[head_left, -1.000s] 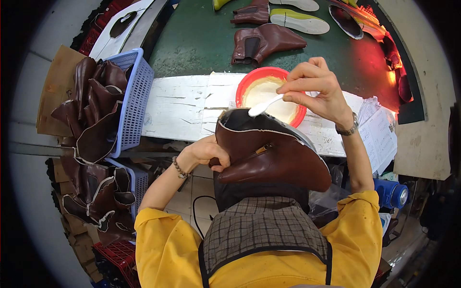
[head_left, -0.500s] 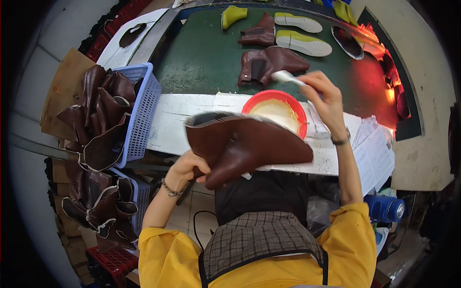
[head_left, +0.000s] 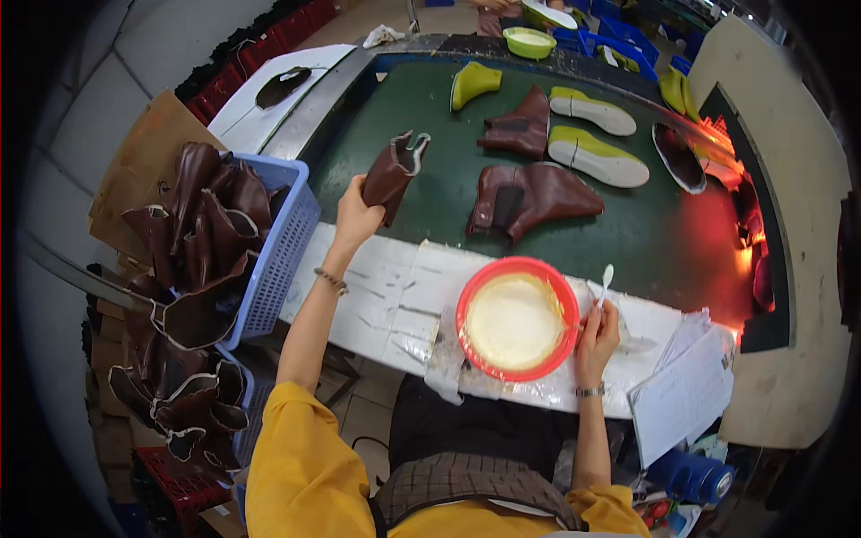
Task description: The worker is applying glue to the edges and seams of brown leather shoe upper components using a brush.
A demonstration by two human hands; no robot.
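My left hand grips a brown leather boot upper over the left part of the green conveyor belt. Its pale-edged opening points away to the upper right. Close beside a red bowl of cream-coloured paste, my right hand is closed round a small white-headed brush, bristles up. On the belt lie another brown boot upper and a smaller one behind it. Two yellow-green shoe forms with white soles rest to their right.
Blue baskets piled with brown uppers stand at my left. Papers hang over the right front edge, above a blue flask. A glowing red heater opening borders the belt. Another person's hand shows at the far edge.
My left hand has carried the boot upper from in front of me forward and left over the belt. My right hand has come down beside the bowl with the brush. The view has shifted.
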